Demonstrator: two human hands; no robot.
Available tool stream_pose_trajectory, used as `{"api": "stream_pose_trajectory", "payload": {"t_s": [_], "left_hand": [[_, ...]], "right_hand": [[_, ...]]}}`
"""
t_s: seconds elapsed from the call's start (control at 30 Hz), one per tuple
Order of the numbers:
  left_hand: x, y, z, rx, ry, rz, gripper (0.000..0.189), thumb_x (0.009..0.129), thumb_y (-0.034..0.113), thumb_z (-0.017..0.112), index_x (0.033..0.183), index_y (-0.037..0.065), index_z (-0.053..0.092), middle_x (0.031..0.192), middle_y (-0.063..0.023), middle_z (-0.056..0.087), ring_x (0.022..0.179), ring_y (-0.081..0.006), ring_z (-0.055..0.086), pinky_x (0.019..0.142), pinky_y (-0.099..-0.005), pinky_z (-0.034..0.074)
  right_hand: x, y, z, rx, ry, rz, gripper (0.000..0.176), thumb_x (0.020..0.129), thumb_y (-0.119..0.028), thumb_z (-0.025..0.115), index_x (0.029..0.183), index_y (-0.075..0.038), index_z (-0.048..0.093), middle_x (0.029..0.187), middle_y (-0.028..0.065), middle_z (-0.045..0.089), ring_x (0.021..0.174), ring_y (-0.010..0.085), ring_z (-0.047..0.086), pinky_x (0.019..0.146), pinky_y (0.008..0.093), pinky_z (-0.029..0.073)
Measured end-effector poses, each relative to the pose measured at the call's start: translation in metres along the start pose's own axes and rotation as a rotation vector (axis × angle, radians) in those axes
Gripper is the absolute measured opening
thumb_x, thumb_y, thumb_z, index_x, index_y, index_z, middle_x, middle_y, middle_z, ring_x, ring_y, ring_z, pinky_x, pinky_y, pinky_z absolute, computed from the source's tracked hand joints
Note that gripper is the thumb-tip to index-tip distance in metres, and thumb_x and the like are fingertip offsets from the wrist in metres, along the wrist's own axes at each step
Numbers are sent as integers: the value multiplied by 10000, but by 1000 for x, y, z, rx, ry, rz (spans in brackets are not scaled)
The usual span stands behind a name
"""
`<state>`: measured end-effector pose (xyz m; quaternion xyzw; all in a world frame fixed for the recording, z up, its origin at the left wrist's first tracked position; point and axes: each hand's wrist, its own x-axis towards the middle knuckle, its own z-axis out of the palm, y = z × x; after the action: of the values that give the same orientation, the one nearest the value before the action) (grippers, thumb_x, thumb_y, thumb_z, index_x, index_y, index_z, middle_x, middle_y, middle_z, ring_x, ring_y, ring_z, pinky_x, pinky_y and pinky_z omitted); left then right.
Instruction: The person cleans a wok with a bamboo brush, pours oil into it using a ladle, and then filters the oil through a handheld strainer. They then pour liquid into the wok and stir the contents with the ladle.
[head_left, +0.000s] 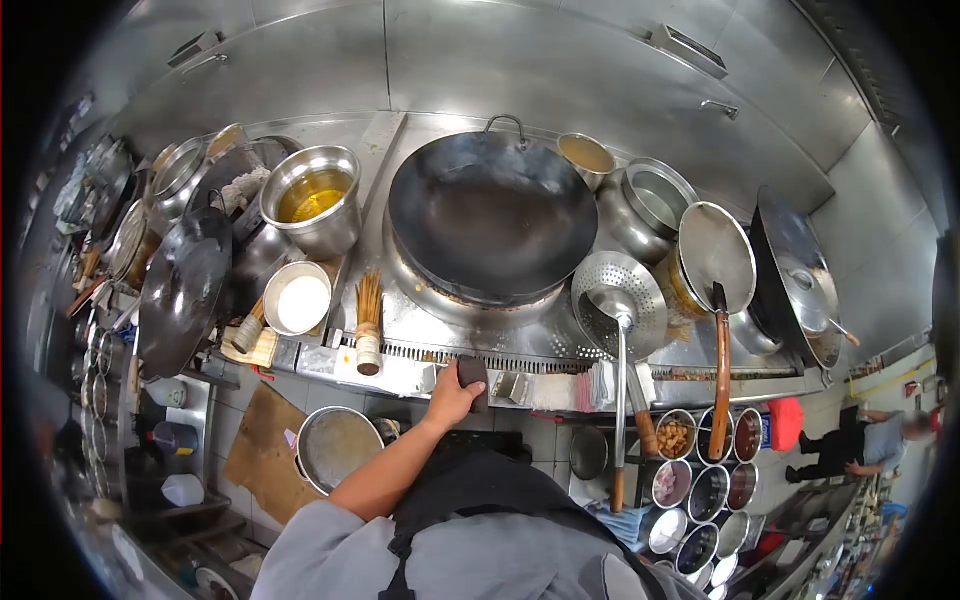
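Note:
My left hand [453, 396] is at the front edge of the stove, its fingers closed around a dark rectangular block [474, 374] with the thumb lying over it. My right hand is out of view. Straight ahead, a large black wok [490, 215] sits on the burner ring, with a dark, bare inside. A bamboo brush [368, 330] lies to the left of my hand on the stove's front ledge. On the right, a perforated skimmer [622, 300] and a long-handled strainer [718, 255] rest with their handles toward me.
A metal pot of yellow oil [330, 235] and a white-filled container [300, 297] stand left of the wok. Folded cloths [600, 388] lie along the ledge. Several ingredient bowls [675, 437] are at lower right. Another person [870, 445] stands far right.

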<state>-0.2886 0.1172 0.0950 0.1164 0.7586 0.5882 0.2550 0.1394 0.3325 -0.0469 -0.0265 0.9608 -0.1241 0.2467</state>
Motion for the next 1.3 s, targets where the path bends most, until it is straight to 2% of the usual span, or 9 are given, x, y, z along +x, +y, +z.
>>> {"api": "stream_pose_trajectory", "payload": {"t_s": [0.2, 0.5, 0.67, 0.77, 0.83, 0.93, 1.07, 1.17, 1.3], "left_hand": [[-22, 67, -16, 721, 60, -33, 798, 816, 268, 688, 1435, -18, 273, 1365, -299, 431, 1220, -434, 477, 1019, -452, 407], [-41, 97, -9, 1046, 206, -92, 685, 769, 228, 718, 1370, 80, 423, 1338, -213, 452, 1162, -378, 522, 947, -465, 450], [-39, 78, -16, 1075, 214, 34, 677, 767, 229, 719, 1364, 79, 435, 1324, -210, 482, 1151, -372, 518, 950, -477, 432], [-22, 74, -22, 826, 306, 224, 628, 809, 262, 701, 1348, 62, 450, 1271, -197, 532, 1125, -319, 534, 928, -455, 434], [-9, 107, -15, -359, 229, -33, 545, 869, 331, 653, 1301, 42, 489, 1206, -141, 578, 1095, -252, 538, 925, -408, 421], [18, 150, -5, -1113, 239, -106, 475, 910, 438, 573, 1151, 29, 562, 1117, -132, 615, 1014, -256, 570, 956, -383, 408], [53, 159, 3, -1424, 120, -112, 445, 917, 454, 562, 1094, 46, 562, 1106, -125, 612, 1049, -268, 562, 959, -391, 408], [62, 164, 4, -1583, 104, -114, 398, 944, 436, 529, 1008, 49, 597, 823, -84, 615, 857, -239, 575, 915, -379, 407], [72, 157, -3, -1632, 26, -34, 316, 975, 336, 491, 818, 92, 617, 470, 20, 313, 514, -148, 390, 681, -314, 401]], "right_hand": [[3, 3, -54, 636, 90, 145, 326, 907, -276, 616, 1077, 2, 611, 898, 123, 650, 821, 232, 645, 722, 359, 515], [19, 32, -63, 1559, 169, 482, 335, 910, -295, 625, 1061, 4, 604, 868, 95, 631, 780, 215, 628, 709, 357, 510], [19, 25, -107, 1571, 113, 572, 475, 905, -408, 616, 1182, -32, 533, 910, 126, 635, 815, 274, 637, 722, 388, 513], [17, 20, -104, 1694, 132, 736, 508, 886, -456, 624, 1187, -58, 526, 948, 146, 635, 791, 304, 641, 698, 403, 516], [9, 22, -80, 1837, 333, 637, 515, 864, -498, 634, 1173, -98, 538, 959, 149, 638, 743, 331, 640, 663, 413, 519], [-1, 26, -62, 1826, 227, 803, 479, 856, -501, 641, 1151, -136, 551, 919, 123, 650, 708, 285, 645, 619, 390, 511], [-19, 37, -18, 1815, 174, 1003, 498, 824, -546, 663, 1109, -153, 554, 811, 77, 657, 647, 207, 639, 567, 345, 487], [-27, 10, -50, 1750, 294, 1084, 499, 829, -553, 654, 1093, -147, 529, 799, 75, 654, 631, 202, 641, 527, 322, 489], [-32, -16, -113, 1653, 413, 953, 491, 892, -585, 528, 1141, -161, 530, 850, 90, 666, 658, 237, 649, 582, 383, 526]]}}
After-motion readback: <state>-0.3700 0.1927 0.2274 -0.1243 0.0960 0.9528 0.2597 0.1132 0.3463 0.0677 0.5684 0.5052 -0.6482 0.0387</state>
